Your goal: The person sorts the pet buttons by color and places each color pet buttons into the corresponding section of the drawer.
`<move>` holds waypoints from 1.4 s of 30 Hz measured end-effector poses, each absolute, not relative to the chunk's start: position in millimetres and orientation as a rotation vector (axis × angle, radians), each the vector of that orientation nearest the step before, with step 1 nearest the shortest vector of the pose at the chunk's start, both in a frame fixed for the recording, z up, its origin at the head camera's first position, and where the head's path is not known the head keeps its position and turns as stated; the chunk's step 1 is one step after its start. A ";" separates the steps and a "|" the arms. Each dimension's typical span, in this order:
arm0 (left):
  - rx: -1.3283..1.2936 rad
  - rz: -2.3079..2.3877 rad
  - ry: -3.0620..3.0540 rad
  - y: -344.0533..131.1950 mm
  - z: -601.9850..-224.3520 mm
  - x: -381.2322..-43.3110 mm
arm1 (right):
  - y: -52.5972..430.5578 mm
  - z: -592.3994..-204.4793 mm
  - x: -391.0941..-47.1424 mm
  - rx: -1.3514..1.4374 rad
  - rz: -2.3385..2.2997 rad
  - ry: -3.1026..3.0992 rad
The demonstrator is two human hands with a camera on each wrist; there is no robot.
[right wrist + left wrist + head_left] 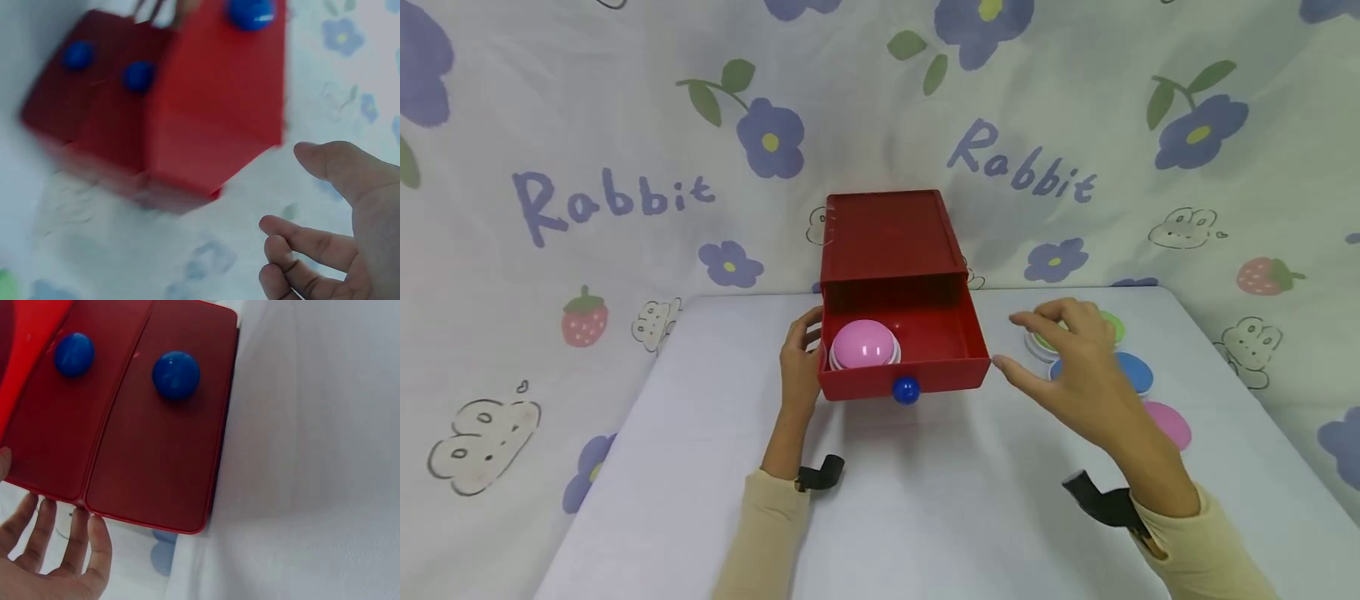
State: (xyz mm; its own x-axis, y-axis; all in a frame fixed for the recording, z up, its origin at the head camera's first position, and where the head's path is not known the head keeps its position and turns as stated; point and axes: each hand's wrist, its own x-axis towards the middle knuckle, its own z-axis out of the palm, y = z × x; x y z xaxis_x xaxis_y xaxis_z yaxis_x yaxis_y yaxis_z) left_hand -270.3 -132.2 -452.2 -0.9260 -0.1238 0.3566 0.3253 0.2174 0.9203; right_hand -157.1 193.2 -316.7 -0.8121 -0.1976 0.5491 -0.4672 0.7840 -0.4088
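A red cabinet of drawers stands on the white table with its top drawer pulled out. Inside the drawer, at its left, lies a pink dome-topped round button with a white base. A blue ball knob sits on the drawer front. My left hand is against the cabinet's left side, its fingertips spread along the side edge in the left wrist view. My right hand hovers just off the drawer's right front corner, thumb and fingers apart, holding nothing.
Right of the cabinet, partly behind my right hand, are green, blue and pink round buttons on the table. The lower drawers carry blue knobs. A patterned cloth hangs behind the table.
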 end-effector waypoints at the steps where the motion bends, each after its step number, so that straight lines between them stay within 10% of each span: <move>1: -0.184 -1.761 -2.143 -133.1 -452.6 -270.3 | 201.7 -324.8 -154.2 0.476 0.744 -2.491; 22: -0.205 -1.769 -2.144 -132.2 -455.2 -269.0 | 347.5 -433.0 -116.7 -0.278 0.530 -2.880; 42: -0.222 -1.761 -2.129 -134.0 -452.5 -268.0 | 375.0 -461.0 -113.9 -0.606 0.427 -2.995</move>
State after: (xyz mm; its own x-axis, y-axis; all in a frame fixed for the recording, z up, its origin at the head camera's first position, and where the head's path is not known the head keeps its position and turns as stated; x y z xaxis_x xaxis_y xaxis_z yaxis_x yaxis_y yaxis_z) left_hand -268.0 -134.0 -452.5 -0.9201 -0.1109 0.3757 0.3482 0.2076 0.9141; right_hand -113.9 375.0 -461.0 -0.9213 0.3888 0.0005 0.3731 0.8847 -0.2796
